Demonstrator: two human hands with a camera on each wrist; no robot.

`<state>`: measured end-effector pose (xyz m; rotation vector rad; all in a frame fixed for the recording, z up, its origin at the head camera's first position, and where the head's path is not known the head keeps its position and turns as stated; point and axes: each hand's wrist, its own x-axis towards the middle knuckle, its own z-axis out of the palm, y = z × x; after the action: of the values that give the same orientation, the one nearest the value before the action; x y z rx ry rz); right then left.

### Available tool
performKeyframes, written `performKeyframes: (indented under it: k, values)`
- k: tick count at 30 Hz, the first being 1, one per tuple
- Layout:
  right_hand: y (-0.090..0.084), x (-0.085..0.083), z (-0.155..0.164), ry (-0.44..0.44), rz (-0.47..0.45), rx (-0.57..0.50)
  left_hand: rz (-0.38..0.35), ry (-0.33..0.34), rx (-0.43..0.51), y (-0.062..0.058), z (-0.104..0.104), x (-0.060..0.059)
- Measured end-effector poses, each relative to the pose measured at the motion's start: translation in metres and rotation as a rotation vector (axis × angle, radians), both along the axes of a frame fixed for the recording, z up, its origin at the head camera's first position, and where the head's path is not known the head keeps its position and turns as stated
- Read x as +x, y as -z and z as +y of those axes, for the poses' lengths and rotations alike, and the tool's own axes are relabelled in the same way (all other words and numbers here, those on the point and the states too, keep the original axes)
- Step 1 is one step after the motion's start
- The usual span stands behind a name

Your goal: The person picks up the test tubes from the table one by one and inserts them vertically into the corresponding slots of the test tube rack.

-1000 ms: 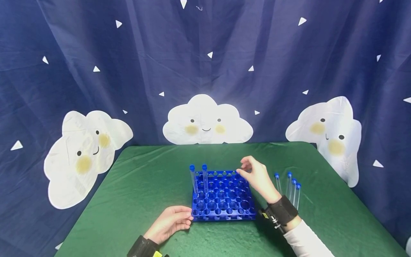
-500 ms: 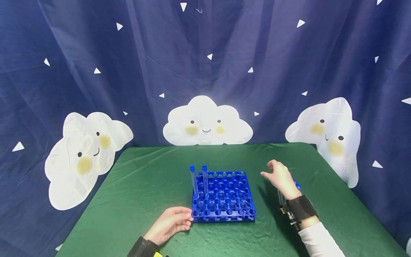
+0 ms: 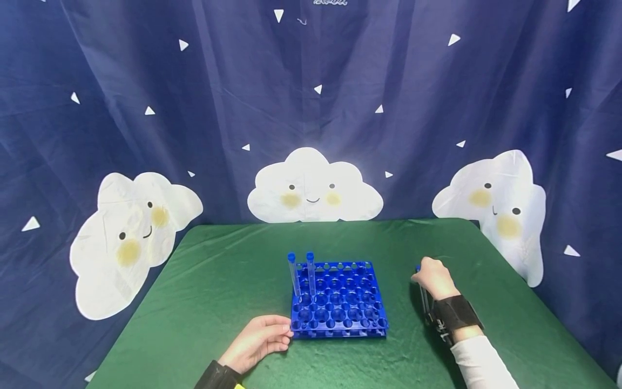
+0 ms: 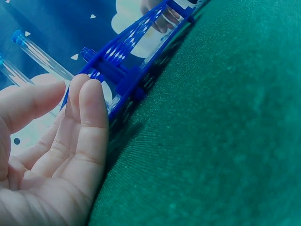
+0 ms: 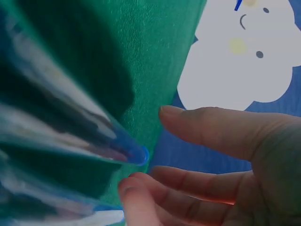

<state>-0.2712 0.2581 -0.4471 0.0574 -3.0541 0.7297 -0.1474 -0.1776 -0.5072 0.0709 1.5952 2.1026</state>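
Note:
A blue test tube rack stands on the green table. Two clear test tubes with blue caps rise from its left side, a left tube and a right tube. My left hand grips the rack's front left corner between thumb and fingers, seen closer in the left wrist view. Off to the right, my right hand is over a group of capped tubes and hides most of them. In the right wrist view its thumb and fingers are spread around a capped tube, apart from it.
Another tube lies close beside the nearest one in the right wrist view. The green cloth covers the table, and a dark blue curtain with white clouds hangs behind its far edge.
My right hand has moved from the rack's back right corner rightward, then down to the group of tubes. The left hand stays at the rack corner.

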Motion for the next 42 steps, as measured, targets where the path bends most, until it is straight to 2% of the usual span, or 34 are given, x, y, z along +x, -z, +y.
performKeyframes:
  k: [13,23,36,42]
  values:
    - [0.0,-0.0023,0.0013,0.014,-0.043,0.069,-0.008,-0.006,0.004,-0.0013,0.0003,0.0002]
    - [0.0025,-0.0033,0.0005,0.03,-0.08,0.072,-0.011,-0.006,0.002,-0.0021,0.0004,0.0003]
    - [0.0043,-0.0009,-0.0005,0.033,-0.101,-0.015,-0.011,-0.01,-0.004,0.0007,-0.0003,-0.0004]
    - [0.0035,-0.0032,0.0019,0.013,-0.17,-0.133,-0.009,-0.01,0.001,0.0006,-0.0002,-0.0006]
